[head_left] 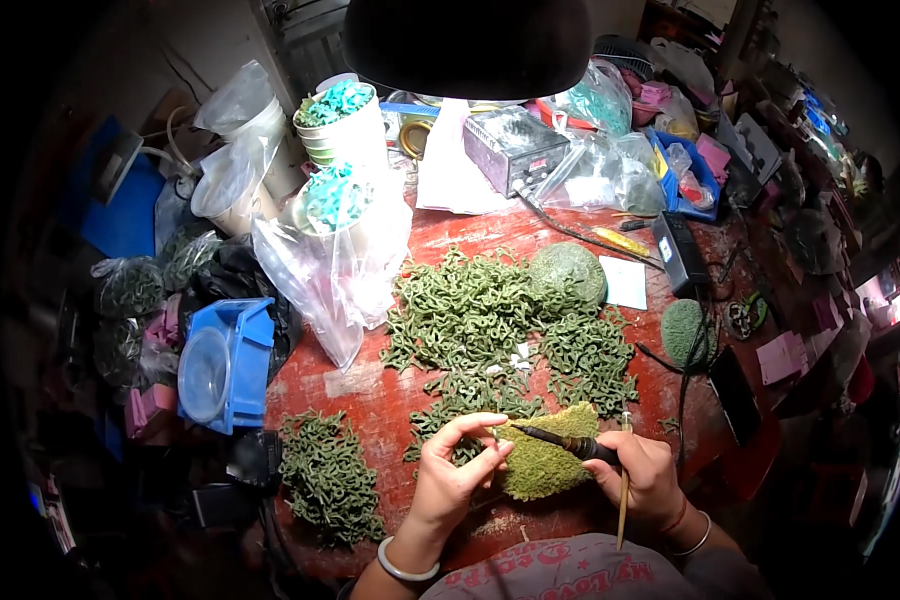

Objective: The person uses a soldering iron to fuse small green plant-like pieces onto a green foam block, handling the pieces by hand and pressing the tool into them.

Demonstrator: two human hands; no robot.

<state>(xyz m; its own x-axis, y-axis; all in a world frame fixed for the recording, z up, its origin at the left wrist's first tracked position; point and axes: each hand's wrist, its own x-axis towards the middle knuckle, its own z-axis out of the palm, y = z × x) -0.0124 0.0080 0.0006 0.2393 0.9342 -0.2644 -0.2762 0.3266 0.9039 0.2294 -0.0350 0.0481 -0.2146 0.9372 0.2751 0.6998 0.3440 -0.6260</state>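
My left hand (448, 478) pinches a tiny piece between thumb and fingertips, too small to name. My right hand (652, 482) is closed round a black soldering-iron-like pen (582, 446), whose narrow dark tip reaches left toward the pinched piece. A thin wooden stick (623, 505) with a pale upper end also sits in the right hand's grip, pointing up and down. Under the pen lies a fuzzy yellow-green pad (545, 472). Just beyond the hands spreads a big heap of small curled green pieces (460, 310), and a smaller pile (330, 480) lies to the left.
A round green pad (568, 273) rests by the heap, another (685, 332) farther right. Clear plastic bags (315, 280) and white buckets (345, 135) stand back left. A blue bin (250, 365) is at left, a control box (515, 148) at the back. A dark lamp (470, 45) hangs overhead.
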